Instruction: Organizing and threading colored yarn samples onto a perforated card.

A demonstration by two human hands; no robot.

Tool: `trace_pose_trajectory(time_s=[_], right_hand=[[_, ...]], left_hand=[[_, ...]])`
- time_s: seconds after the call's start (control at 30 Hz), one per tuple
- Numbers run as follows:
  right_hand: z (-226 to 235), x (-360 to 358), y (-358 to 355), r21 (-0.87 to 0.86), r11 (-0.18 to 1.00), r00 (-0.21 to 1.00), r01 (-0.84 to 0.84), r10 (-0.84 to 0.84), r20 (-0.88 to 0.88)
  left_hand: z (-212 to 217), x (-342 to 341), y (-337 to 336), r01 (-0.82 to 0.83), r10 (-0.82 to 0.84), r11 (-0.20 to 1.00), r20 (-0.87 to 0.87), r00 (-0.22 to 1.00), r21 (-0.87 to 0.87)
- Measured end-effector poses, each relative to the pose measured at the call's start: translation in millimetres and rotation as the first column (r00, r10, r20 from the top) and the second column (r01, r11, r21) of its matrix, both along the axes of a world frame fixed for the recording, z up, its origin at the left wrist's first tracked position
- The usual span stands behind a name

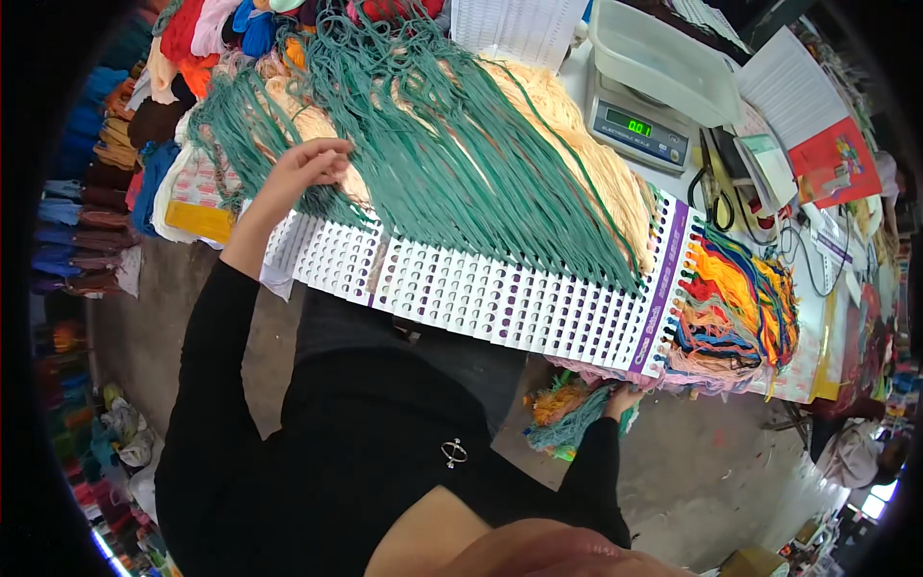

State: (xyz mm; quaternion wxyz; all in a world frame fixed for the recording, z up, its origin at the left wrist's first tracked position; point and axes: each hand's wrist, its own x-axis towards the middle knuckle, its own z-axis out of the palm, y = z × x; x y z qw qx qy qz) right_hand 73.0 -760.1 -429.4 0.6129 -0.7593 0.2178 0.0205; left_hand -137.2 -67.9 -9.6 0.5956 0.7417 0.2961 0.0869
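My left hand (315, 165) is over the left part of a wide spread of green embroidery thread (452, 154). Its fingers are curled together as in a pinch; whatever they may hold is too small to make out. The green strands run down to a fanned row of white thread cards (461, 293) punched with holes, lying along the near table edge. Pale peach thread (615, 178) shows beside and under the green. Low on the right, my right hand (625, 399) is at the table edge beside a hanging bundle of mixed thread (567, 418), its fingers mostly hidden.
A card strung with multicoloured thread (740, 298) lies at the right. Behind it are black-handled scissors (716, 188) and an electronic scale (635, 125) bearing a clear plastic tray (663, 58). Coloured skeins (207, 29) pile up at the back left. Printed sheets (514, 34) lie at the back.
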Motion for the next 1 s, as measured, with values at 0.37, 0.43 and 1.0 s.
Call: trace_pose_trajectory(time_s=[0.37,0.43,1.0], right_hand=[[49,-144,98,-0.035,0.999,0.994,0.015,-0.011,0.111],[69,-161,108,-0.096,0.995,0.995,0.021,-0.012,0.100],[58,-162,95,0.156,0.985,0.969,-0.072,0.106,-0.221]], left_hand=[[-82,-193,187,-0.792,0.757,0.604,0.247,0.604,0.086],[-124,-237,228,-0.853,0.884,0.331,0.185,0.430,0.403],[-111,-188,320,-0.444,0.516,0.544,0.133,0.846,0.711]])
